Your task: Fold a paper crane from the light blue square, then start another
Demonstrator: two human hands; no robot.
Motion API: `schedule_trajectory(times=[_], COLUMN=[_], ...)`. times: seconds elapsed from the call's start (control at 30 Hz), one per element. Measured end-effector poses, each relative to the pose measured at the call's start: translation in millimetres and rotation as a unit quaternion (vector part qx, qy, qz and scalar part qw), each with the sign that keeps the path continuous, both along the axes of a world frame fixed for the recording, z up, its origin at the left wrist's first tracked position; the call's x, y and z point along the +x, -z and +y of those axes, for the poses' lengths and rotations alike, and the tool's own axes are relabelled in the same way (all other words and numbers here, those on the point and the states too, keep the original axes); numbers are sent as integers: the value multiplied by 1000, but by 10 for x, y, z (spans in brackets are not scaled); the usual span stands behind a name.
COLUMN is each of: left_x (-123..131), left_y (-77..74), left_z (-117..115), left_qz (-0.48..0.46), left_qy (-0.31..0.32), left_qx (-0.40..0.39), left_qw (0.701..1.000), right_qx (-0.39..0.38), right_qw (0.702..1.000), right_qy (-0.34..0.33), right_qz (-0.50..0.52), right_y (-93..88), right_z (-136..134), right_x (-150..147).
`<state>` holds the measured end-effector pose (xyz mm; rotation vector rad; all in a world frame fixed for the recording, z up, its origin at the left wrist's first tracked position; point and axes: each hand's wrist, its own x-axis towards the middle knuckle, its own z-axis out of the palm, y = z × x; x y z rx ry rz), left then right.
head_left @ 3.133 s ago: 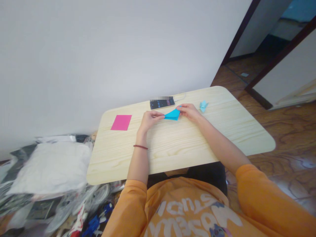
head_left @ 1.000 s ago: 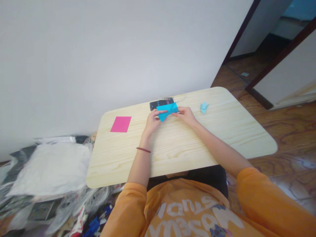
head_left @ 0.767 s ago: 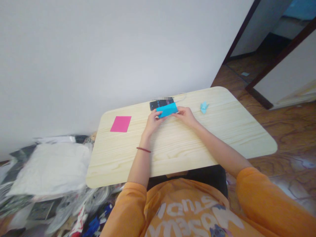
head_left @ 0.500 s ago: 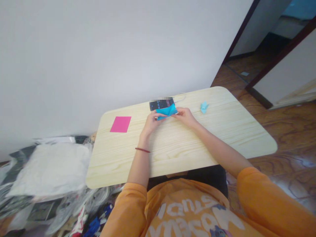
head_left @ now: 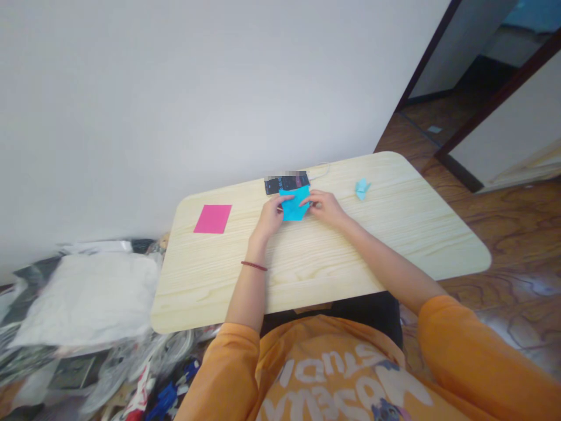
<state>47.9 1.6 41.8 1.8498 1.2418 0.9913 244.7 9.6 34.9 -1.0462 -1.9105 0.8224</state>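
Note:
A blue sheet of folded paper (head_left: 295, 206) is held up between my two hands, just in front of a dark phone (head_left: 287, 182) at the table's back edge. My left hand (head_left: 272, 217) pinches its left edge, thumb and fingers closed on it. On the right edge, the fingers of my right hand (head_left: 322, 206) are closed around the paper. A flat pink paper square (head_left: 213, 218) lies to the left. Further right rests a small light-blue folded paper piece (head_left: 362, 189).
The pale wooden table (head_left: 210, 286) stands against a white wall. A white cable (head_left: 323, 169) runs from the phone. Beyond the left edge are a white cushion-like bundle (head_left: 96, 298) and plastic bags; a doorway and wood floor lie to the right.
The blue paper has tilted from a low, creased strip to a broader face turned towards me. The fingers of both hands have shifted on its edges.

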Motion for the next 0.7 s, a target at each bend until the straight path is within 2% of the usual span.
schedule_trajectory(times=[0.27, 0.57, 0.7], left_x=[-28, -85, -71], left_y=[6, 45, 58], left_z=[-2, 63, 78], left_qz=[9, -43, -47], left_qy=[22, 29, 24], left_qx=[30, 42, 51], left_qw=[999, 998, 997], right_qx=[34, -39, -41], right_qw=[999, 990, 988], right_qy=[15, 10, -1], right_qz=[8, 138, 151], right_y=[26, 87, 80], right_z=[10, 66, 73], right_x=[-18, -23, -12])
